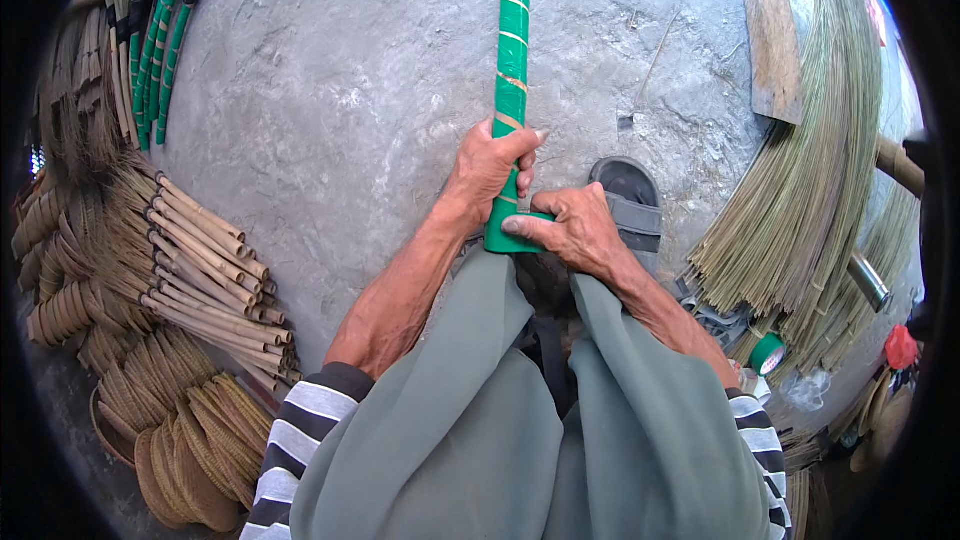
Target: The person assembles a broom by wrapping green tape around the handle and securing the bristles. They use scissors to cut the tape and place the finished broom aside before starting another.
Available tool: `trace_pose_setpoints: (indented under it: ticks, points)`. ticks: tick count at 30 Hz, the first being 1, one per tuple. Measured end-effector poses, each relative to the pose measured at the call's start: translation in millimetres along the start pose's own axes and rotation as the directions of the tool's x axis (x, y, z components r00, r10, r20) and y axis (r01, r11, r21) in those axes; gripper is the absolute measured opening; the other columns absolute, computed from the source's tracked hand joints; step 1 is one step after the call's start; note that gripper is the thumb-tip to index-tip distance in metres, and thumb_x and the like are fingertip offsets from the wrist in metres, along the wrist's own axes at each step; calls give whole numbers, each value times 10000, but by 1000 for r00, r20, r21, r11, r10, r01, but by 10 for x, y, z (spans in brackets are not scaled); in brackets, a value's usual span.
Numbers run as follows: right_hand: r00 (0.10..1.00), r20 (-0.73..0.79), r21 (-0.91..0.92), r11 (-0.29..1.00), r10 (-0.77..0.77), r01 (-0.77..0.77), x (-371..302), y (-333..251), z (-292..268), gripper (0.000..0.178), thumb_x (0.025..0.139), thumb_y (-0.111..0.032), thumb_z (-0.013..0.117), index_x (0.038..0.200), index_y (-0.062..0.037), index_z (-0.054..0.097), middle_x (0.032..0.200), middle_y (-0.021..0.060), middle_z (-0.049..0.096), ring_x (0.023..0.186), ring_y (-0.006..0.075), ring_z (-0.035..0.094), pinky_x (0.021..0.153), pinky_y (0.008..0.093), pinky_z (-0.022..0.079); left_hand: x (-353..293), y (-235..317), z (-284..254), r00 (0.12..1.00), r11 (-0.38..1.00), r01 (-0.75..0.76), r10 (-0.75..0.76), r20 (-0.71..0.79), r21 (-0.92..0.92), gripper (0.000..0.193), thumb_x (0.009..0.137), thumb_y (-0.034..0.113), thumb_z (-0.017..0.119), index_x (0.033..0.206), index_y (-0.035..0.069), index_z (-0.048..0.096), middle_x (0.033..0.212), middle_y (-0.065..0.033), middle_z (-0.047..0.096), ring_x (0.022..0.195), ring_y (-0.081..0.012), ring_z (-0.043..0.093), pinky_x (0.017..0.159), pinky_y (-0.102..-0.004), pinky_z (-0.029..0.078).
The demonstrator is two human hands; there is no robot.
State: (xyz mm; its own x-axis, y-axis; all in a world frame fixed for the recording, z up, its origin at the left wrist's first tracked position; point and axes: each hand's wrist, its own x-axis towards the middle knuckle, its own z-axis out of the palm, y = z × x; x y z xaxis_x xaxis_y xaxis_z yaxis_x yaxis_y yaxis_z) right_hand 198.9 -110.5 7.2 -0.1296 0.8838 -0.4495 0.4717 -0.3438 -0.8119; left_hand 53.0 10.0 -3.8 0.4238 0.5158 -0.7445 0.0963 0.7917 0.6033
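A long stick (512,30), wrapped in green tape with pale bands showing between the turns, runs from the top edge down to my knees. My left hand (490,162) is closed round it a little above its lower end. At that lower end my right hand (575,228) pinches a green tape flap (527,240) that stands out to the right of the stick, thumb pressed on it. The stick's far end lies outside the view.
Brooms with green-taped handles (158,70) stand at the upper left, above bundled bamboo-like sticks (205,260) and woven pieces (195,440). To the right lie long straw stalks (800,200), a wooden board (770,30), a green tape roll (767,353) and a metal tube (868,280). A black sandal (630,202) shows beside my right hand.
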Motion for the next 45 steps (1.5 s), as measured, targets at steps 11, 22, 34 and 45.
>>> trace_pose_setpoints:
  ticks: [11, 22, 34, 45]
  points:
    - [998, -16, 349, 936, 54, -45, -79, 244, -63, 390, 859, -345, 876, 866, 23, 747, 705, 80, 640, 679, 99, 607, 614, 335, 461, -52, -5, 94, 922, 852, 235, -43, 385, -468, 178, 1014, 198, 745, 1010, 115, 588, 697, 8, 546, 525, -125, 572, 462, -310, 485]
    - [573, -817, 17, 996, 66, -91, -1856, 961, -619, 172, 961, -178, 757, 971, -13, 707, 959, 135, 671, 888, 320, 669, 813, 426, 545, -167, 205, 472, 988, 972, 105, -79, 131, -209, 220, 973, 259, 807, 1018, 93, 670, 841, -56, 686, 733, -192, 677, 681, -358, 585]
    - [248, -881, 270, 858, 403, -437, -3886, 1711, 336, 165, 989, -160, 695, 1036, -2, 695, 985, 190, 688, 976, 397, 672, 879, 468, 514, -320, 99, 560, 993, 993, 105, -108, 54, 60, 277, 982, 335, 798, 976, 98, 653, 833, -68, 695, 763, -227, 690, 743, -398, 589]
    - [559, -731, -102, 746, 392, -658, -3988, 1578, 851, 460, 884, -177, 734, 1312, -48, 625, 1221, 188, 636, 1204, 407, 587, 1028, 550, 429, -480, 200, 566, 982, 846, 182, -186, -41, 500, 455, 965, 578, 728, 1058, 133, 713, 966, -35, 721, 918, -202, 694, 806, -440, 585]
